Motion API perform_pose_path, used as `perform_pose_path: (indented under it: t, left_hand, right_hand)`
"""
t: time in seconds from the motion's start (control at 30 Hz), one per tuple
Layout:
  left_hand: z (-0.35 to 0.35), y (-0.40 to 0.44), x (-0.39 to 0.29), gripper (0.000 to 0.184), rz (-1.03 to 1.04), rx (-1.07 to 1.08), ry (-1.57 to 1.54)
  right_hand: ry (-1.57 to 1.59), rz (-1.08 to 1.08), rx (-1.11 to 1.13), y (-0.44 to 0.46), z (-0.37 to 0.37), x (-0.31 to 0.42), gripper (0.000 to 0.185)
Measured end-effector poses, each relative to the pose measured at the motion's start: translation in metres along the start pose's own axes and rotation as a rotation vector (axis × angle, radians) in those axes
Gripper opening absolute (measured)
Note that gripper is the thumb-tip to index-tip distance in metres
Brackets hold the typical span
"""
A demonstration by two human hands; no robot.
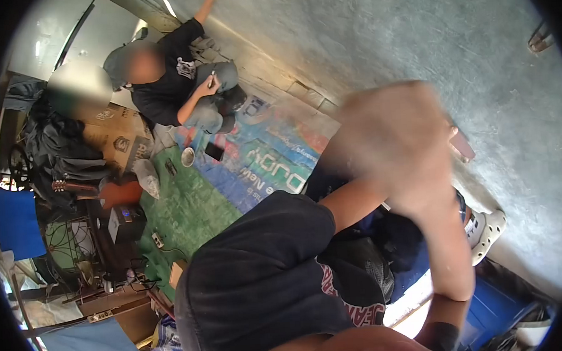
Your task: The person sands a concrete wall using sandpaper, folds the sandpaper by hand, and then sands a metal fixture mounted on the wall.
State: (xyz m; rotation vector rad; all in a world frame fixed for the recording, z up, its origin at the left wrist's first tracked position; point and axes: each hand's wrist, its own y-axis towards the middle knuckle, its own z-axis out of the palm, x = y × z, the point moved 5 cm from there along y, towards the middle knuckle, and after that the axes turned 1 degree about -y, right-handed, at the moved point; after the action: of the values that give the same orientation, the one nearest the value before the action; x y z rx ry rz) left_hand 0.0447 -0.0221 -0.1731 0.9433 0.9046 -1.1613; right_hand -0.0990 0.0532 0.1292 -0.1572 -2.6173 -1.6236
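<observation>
My right hand (pixel 391 140) is raised close to the camera and smeared by motion. Its fingers cannot be made out, and whether it holds anything is unclear. A dark band (pixel 440 337) sits on that arm near the bottom edge. Behind the hand are my bent leg in dark shorts (pixel 254 267) and a dark blue cloth-like heap (pixel 401 242), partly hidden by the arm. Bare skin crosses the bottom edge, too close to identify. My left hand does not show.
Another person (pixel 172 85) sits on a printed banner (pixel 274 166) by the wall (pixel 362 35). A phone (pixel 214 151), a small bowl (pixel 188 157) and a plastic bag (pixel 146 176) lie nearby. A guitar (pixel 118 192) and cardboard box (pixel 118 137) stand left. A light clog (pixel 488 235) is right.
</observation>
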Motion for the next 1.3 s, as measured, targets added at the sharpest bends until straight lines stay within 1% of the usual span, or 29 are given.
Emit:
perform_pose_path:
  t: [0.03,0.07,0.13,0.17,0.3,0.57,0.63,0.87,1.03,1.1,1.13,1.17,1.2,1.23,1.3]
  left_hand:
    - [0.004,0.000,-0.009,0.021,0.073,0.036,0.129]
    - [0.003,0.000,-0.014,0.021,0.079,0.036,0.134]
    - [0.001,-0.004,-0.012,0.019,-0.117,0.085,0.098]
    - [0.002,-0.003,-0.017,0.019,-0.106,0.083,0.101]
    - [-0.002,-0.008,-0.027,0.021,-0.102,0.070,0.057]
    - [-0.001,-0.012,-0.031,0.022,-0.076,0.071,0.055]
    - [-0.001,-0.013,-0.030,0.022,-0.043,0.073,0.068]
    - [0.002,-0.016,-0.034,0.021,-0.058,0.067,0.060]
    - [0.002,-0.015,-0.034,0.022,-0.046,0.077,0.063]
    - [0.001,-0.017,-0.030,0.022,-0.059,0.076,0.057]
    - [0.000,-0.016,-0.031,0.023,-0.060,0.074,0.053]
    - [0.000,-0.015,-0.032,0.023,-0.063,0.075,0.051]
    - [0.000,-0.015,-0.032,0.023,-0.066,0.079,0.055]
    - [0.000,-0.015,-0.033,0.023,-0.068,0.086,0.059]
    - [-0.001,-0.018,-0.035,0.022,-0.062,0.067,0.051]
  right_hand:
    - [0.005,0.173,0.055,0.029,0.016,0.034,0.017]
    - [0.162,0.094,-0.214,0.047,0.033,0.070,0.006]
    - [0.343,-0.159,-0.189,0.085,0.043,0.112,0.014]
    - [0.344,-0.169,-0.190,0.087,0.041,0.108,0.014]
    - [0.384,-0.234,-0.187,0.088,0.057,0.137,0.014]
    - [0.437,-0.362,-0.133,0.099,0.073,0.173,0.014]
    - [0.454,-0.391,-0.120,0.101,0.075,0.180,0.014]
    - [0.490,-0.475,-0.066,0.105,0.080,0.196,0.015]
    - [0.511,-0.547,-0.035,0.159,0.026,0.146,0.015]
    - [0.526,-0.562,-0.024,0.141,0.037,0.155,0.015]
    - [0.534,-0.573,-0.018,0.137,0.046,0.174,0.015]
    - [0.534,-0.570,-0.016,0.119,0.058,0.181,0.015]
    - [0.358,-0.431,0.045,0.093,0.076,0.172,0.006]
    - [0.179,-0.292,0.106,0.080,0.078,0.144,0.025]
    - [0.317,-0.083,0.074,0.046,0.077,0.085,0.021]
